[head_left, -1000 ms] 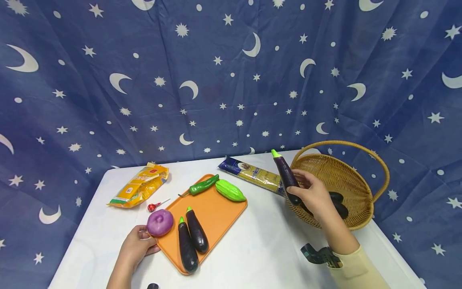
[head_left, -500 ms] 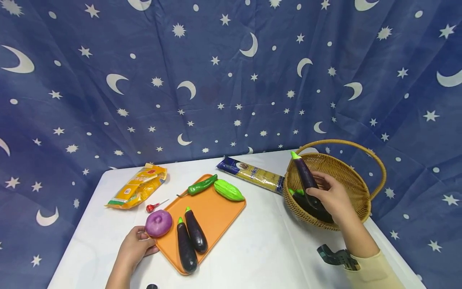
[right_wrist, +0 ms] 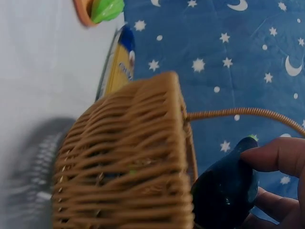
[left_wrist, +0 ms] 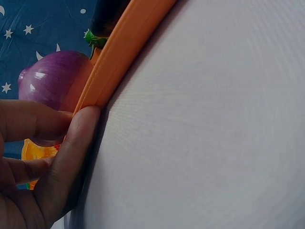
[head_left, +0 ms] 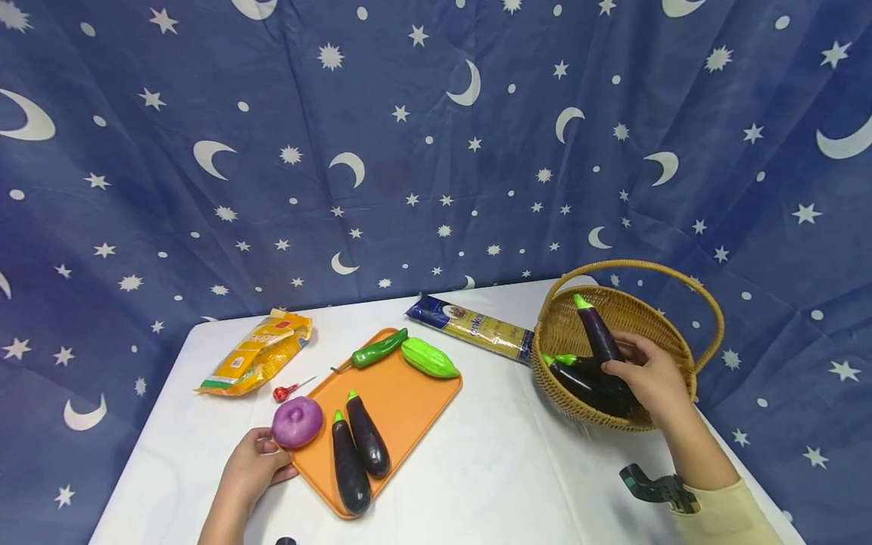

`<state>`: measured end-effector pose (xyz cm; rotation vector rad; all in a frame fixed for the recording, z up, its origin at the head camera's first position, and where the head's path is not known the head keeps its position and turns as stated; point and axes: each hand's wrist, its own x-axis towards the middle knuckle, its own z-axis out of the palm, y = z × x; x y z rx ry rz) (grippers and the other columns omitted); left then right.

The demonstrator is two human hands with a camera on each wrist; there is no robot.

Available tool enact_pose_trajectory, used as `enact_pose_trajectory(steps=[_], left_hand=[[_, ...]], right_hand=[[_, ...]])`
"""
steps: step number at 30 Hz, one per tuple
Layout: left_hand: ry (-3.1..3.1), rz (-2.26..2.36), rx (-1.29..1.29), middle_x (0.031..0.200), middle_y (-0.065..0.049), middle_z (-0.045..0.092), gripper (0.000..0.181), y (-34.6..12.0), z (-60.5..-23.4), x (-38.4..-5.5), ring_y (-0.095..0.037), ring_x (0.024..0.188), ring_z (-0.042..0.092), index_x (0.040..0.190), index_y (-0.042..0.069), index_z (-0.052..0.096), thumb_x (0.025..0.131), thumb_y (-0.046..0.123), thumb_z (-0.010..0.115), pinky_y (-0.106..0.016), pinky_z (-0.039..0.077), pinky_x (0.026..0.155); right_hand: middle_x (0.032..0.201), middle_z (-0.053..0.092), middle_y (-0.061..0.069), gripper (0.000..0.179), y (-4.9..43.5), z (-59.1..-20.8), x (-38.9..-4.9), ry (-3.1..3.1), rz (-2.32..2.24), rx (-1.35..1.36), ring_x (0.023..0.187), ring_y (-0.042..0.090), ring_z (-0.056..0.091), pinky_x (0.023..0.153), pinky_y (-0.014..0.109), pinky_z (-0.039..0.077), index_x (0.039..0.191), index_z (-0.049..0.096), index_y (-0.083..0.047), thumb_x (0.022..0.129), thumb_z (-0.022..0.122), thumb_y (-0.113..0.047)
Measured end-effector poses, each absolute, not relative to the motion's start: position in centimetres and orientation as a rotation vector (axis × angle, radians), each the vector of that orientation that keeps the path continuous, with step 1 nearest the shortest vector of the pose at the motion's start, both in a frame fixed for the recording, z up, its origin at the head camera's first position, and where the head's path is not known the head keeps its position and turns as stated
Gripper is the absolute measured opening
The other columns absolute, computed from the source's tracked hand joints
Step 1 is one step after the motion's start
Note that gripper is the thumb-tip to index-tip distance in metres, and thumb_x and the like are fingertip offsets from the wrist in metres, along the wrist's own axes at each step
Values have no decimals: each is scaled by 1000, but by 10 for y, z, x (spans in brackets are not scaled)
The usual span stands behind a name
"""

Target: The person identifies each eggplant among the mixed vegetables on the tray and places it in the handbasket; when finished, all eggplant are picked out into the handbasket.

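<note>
My right hand [head_left: 650,378] grips an eggplant [head_left: 597,329] by its thick end, green stem up, over the mouth of the wicker basket [head_left: 565,397]. Two more eggplants [head_left: 586,384] lie inside the basket below it. At the lower left, my left hand [head_left: 252,469] pinches the edge of an orange tray [head_left: 409,409] between fingers and thumb, seen closely in the left wrist view [left_wrist: 57,162]. On the tray are a purple onion [head_left: 297,422] by that hand, two eggplants [head_left: 352,465], a green pepper [head_left: 379,350] and a light green ridged vegetable [head_left: 430,357].
A pasta packet [head_left: 477,328] lies on the table between tray and basket, its end touching or close to the basket. Left of the tray are a yellow-orange bag [head_left: 259,354] and a red lollipop [head_left: 286,392]. A starry blue curtain [head_left: 409,151] hangs behind.
The eggplant in my right hand has moved right, from beside the basket's left rim to over its opening. My left hand keeps its place at the tray's edge.
</note>
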<state>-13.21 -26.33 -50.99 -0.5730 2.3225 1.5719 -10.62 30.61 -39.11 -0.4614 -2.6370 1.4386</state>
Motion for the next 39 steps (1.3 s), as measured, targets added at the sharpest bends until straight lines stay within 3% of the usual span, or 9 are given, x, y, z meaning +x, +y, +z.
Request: enact_pose_trajectory(steps=[4,11,16,19,28,39], left_hand=[[2319,1580,-573,110,-24,48,76,-264,-510,-132,-16,72,66,145,-12,28,82,-5,70,-32,65,67],[2316,1587,-582,109,-24,49,74,-264,-510,-132,-17,72,66,144,-11,30,81,-5,69,-32,65,68],[2324,1584,-565,110,-24,49,74,-264,-510,-132,-16,72,66,144,-12,30,82,-5,69,-32,65,67],[2331,1573,-571,110,-24,50,74,-264,-510,-132,-17,72,66,144,-11,31,81,-4,69,-31,65,67],[2365,1538,-559,110,-25,50,74,-264,-510,-132,-17,73,65,144,-12,30,82,-2,70,-30,64,67],[2349,1561,-550,111,-24,49,74,-264,-511,-131,-17,73,65,144,-12,30,82,-3,69,-31,64,67]], right_hand=[[141,49,30,67,313,-398,-105,-2662,1415,-471,125,46,49,95,52,53,149,42,1,90,72,-13],[139,49,32,68,321,-405,-106,-2705,1367,-511,120,48,51,94,59,55,148,41,2,90,72,-14],[135,52,33,66,324,-410,-108,-2783,1236,-523,112,48,55,82,52,59,146,44,3,88,72,-16],[132,54,32,65,325,-413,-109,-2835,1149,-522,109,46,55,78,48,58,143,47,3,87,72,-16],[127,54,33,61,326,-420,-111,-2914,1005,-482,107,46,55,81,56,54,137,52,4,83,74,-14],[125,55,36,60,324,-420,-114,-3035,876,-485,104,48,55,76,56,50,135,52,5,83,75,-14]])
